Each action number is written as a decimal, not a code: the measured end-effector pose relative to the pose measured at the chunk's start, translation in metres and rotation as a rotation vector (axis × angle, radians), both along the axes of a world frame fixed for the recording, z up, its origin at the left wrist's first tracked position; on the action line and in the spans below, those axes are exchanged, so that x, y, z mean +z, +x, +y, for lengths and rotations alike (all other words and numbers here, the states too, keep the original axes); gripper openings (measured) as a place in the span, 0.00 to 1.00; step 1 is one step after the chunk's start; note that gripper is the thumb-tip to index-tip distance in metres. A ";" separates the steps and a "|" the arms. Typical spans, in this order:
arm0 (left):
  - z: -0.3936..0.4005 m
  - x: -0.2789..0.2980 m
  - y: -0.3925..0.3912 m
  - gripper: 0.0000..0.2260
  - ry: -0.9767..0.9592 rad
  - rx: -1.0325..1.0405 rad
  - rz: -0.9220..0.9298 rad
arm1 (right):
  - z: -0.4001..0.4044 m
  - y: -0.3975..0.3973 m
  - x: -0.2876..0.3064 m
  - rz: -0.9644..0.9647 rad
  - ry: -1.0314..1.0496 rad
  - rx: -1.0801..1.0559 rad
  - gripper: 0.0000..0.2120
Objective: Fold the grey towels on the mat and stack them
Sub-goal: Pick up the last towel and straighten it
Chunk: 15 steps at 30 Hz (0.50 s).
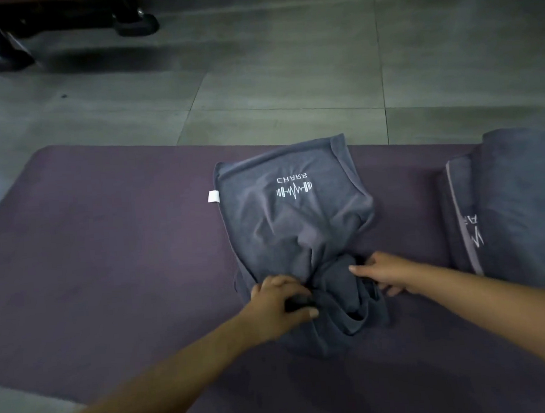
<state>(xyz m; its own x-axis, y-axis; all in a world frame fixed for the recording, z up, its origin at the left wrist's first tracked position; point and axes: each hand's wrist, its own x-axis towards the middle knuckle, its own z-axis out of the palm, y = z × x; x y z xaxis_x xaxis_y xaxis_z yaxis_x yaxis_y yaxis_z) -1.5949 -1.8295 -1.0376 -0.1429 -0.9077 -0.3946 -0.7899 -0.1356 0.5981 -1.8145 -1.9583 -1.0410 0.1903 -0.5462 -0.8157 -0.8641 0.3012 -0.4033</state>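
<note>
Your forearms come in from the bottom edge, and both hands are already down on the bunched near end of the grey towel [292,224] in the middle of the purple mat [109,246]. Your left hand [278,304] has its fingers curled into the crumpled cloth with the thumb pressed along the near side, so it's gripping a fold there. Your right hand [383,273] sits just to the right of the same bunch, index finger straight out and touching the fabric, the other fingers curled at the towel's right edge; looks like a pinch on the hem, though I can't tell for sure in this light. The thing that matters: the towel's long axis runs straight away from you. The far end with the white logo [294,186] lies flat and the small white tag [213,196] sticks out on its left edge, while all the mess is at the near end, right under your fingers. Both hands are about equally close to it, one on each side, so spreading that end apart sideways looks like the call. No containers here. The other grey towel [517,199] lies off at the right end of the mat, well apart from this one, mostly smooth. Tile floor [289,79] beyond.
</note>
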 end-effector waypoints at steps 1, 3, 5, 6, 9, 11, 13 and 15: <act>0.010 -0.005 -0.001 0.28 0.053 -0.042 -0.045 | 0.005 -0.001 -0.003 -0.036 0.017 -0.037 0.16; 0.026 -0.013 0.000 0.37 0.010 -0.138 -0.155 | 0.016 0.001 -0.001 -0.135 0.026 -0.120 0.13; 0.033 -0.022 0.006 0.38 -0.122 -0.272 -0.327 | 0.027 0.005 0.001 -0.189 0.011 -0.121 0.12; 0.033 -0.024 0.011 0.36 -0.117 -0.306 -0.367 | 0.032 0.007 0.003 -0.209 -0.010 -0.097 0.11; 0.022 -0.019 0.024 0.25 -0.067 -0.247 -0.247 | 0.039 0.007 0.006 -0.310 -0.001 -0.121 0.07; 0.017 -0.010 0.037 0.17 0.009 -0.138 -0.059 | 0.037 0.001 0.015 -0.350 0.020 -0.152 0.07; 0.013 0.000 0.051 0.11 0.029 -0.001 0.063 | 0.034 -0.011 0.027 -0.419 0.041 -0.171 0.08; 0.014 0.009 0.062 0.09 0.059 0.161 0.182 | 0.033 -0.025 0.041 -0.496 0.067 -0.207 0.10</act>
